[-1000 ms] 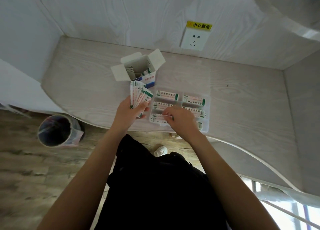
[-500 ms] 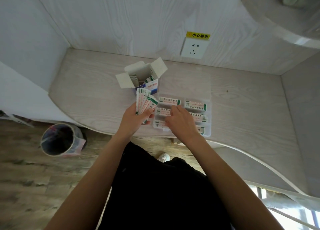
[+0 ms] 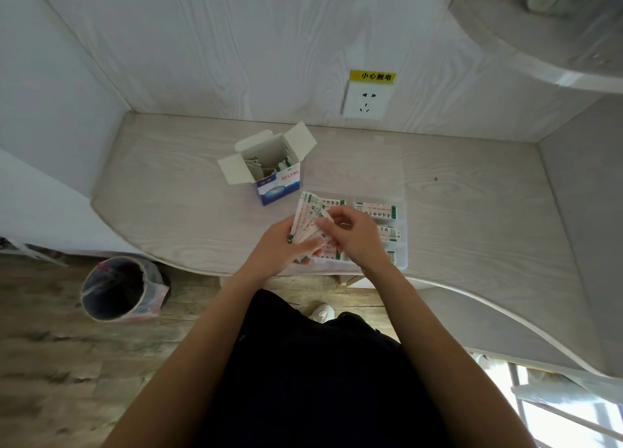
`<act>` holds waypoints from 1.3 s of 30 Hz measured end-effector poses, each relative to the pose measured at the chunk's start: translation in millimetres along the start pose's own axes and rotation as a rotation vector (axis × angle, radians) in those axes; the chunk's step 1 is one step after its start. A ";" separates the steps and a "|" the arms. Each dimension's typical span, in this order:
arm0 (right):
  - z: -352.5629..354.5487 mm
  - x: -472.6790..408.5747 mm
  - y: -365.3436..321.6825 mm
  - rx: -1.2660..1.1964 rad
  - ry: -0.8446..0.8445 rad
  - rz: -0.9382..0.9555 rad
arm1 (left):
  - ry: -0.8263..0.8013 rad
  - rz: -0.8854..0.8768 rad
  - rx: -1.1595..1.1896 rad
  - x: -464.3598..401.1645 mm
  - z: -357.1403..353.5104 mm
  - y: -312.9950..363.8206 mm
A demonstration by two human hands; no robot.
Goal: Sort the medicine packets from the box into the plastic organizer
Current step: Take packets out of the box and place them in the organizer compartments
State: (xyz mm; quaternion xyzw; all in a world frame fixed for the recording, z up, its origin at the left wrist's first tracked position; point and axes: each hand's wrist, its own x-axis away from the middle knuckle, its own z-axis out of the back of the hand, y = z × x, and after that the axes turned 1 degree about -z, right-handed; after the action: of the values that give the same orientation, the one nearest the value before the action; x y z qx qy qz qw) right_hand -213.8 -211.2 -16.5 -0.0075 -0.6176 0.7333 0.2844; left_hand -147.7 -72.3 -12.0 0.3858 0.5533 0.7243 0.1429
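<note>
**Two hands on one bunch of packets**

Two hands meet over the near edge of our desk [image 3: 168, 191]. Our left hand [image 3: 281, 249] holds a fanned bunch of medicine packets [image 3: 308, 218], with its fingers curled under them. Our right hand [image 3: 354, 235] pinches the top of one packet in that bunch. Both hands are above the plastic organizer [image 3: 403, 245], which lies flat on the desk and already has packets in its slots. We can see some of those packets on its right side. The box [image 3: 274, 172] stands just behind the organizer, to the left, with its flaps open and a few packets inside. A bin [image 3: 118, 289] sits on the floor at our left.
</note>
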 end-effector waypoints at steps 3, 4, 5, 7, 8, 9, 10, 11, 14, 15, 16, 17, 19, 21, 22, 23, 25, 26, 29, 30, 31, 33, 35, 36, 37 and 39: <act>5.2 -0.8 3.1 -0.053 0.044 -0.012 | 0.034 0.062 0.095 -3.1 -6.5 4.0; 6.7 -0.6 3.8 -0.070 0.044 -0.009 | 0.055 0.051 0.076 -5.3 -7.1 2.4; 7.7 0.1 4.5 -0.085 0.045 -0.009 | 0.070 0.030 0.041 -7.2 -7.5 0.9; 9.8 2.1 6.6 -0.109 0.051 -0.010 | 0.087 -0.001 -0.018 -10.6 -8.4 -1.3; 10.4 3.6 7.5 -0.114 0.047 -0.005 | 0.098 -0.005 -0.035 -12.2 -8.4 -2.1; 12.3 4.9 8.2 -0.111 0.042 0.001 | 0.096 -0.008 -0.054 -14.5 -9.3 -1.0; 12.9 5.9 8.7 -0.097 0.028 0.008 | 0.089 -0.011 -0.072 -15.3 -8.9 -0.6; 14.4 6.4 9.3 -0.083 0.021 0.016 | 0.074 -0.012 -0.083 -16.9 -9.4 0.0; 16.4 4.2 11.7 -0.063 0.039 0.021 | 0.057 0.020 -0.062 -20.6 -11.1 -0.8; 16.6 2.5 13.1 -0.065 0.055 0.018 | 0.058 0.028 -0.042 -21.4 -12.3 -0.7; 16.5 0.7 14.0 -0.070 0.072 0.011 | 0.059 0.037 -0.020 -22.3 -13.5 -0.6; 16.1 -0.2 15.0 -0.070 0.091 0.003 | 0.058 0.047 0.003 -22.2 -14.7 -0.4; 17.6 -2.3 16.1 -0.074 0.131 -0.016 | 0.051 0.069 0.042 -23.6 -17.3 2.7; 19.3 -2.4 16.9 -0.084 0.150 -0.026 | 0.053 0.070 0.066 -25.0 -18.9 4.0; 20.1 -2.6 17.5 -0.086 0.150 -0.027 | 0.059 0.067 0.064 -26.2 -19.0 4.2; 20.3 -2.1 18.1 -0.089 0.148 -0.026 | 0.069 0.065 0.062 -26.7 -18.4 4.6; 21.4 -2.4 19.7 -0.105 0.141 -0.030 | 0.082 0.069 0.054 -27.9 -17.0 5.6; 21.6 -2.1 19.9 -0.114 0.134 -0.031 | 0.087 0.067 0.047 -28.3 -16.2 5.7; 22.1 -2.0 20.1 -0.115 0.106 -0.036 | 0.085 0.078 0.068 -28.9 -15.7 6.8; 22.5 -1.9 19.9 -0.121 0.105 -0.039 | 0.080 0.091 0.088 -29.1 -16.4 6.9; 23.1 -1.7 19.4 -0.135 0.106 -0.045 | 0.074 0.107 0.110 -29.1 -17.1 7.4; 25.2 -2.2 18.2 -0.148 0.114 -0.059 | 0.073 0.132 0.150 -29.3 -18.5 8.6; 27.9 -2.4 16.9 -0.150 0.125 -0.070 | 0.083 0.127 0.160 -29.9 -19.2 9.1; 29.1 -2.0 16.4 -0.158 0.130 -0.075 | 0.088 0.120 0.158 -30.4 -19.4 8.8; 30.0 -1.5 16.4 -0.167 0.133 -0.079 | 0.088 0.114 0.156 -30.6 -19.4 8.6; 31.7 0.1 16.6 -0.169 0.128 -0.076 | 0.077 0.106 0.145 -31.3 -19.5 8.5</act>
State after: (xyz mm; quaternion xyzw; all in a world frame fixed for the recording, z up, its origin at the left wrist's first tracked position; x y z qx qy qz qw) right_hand -232.2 -241.0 -24.0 -0.0549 -0.6577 0.6652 0.3491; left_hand -139.1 -108.6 -18.6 0.3958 0.5884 0.7030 0.0547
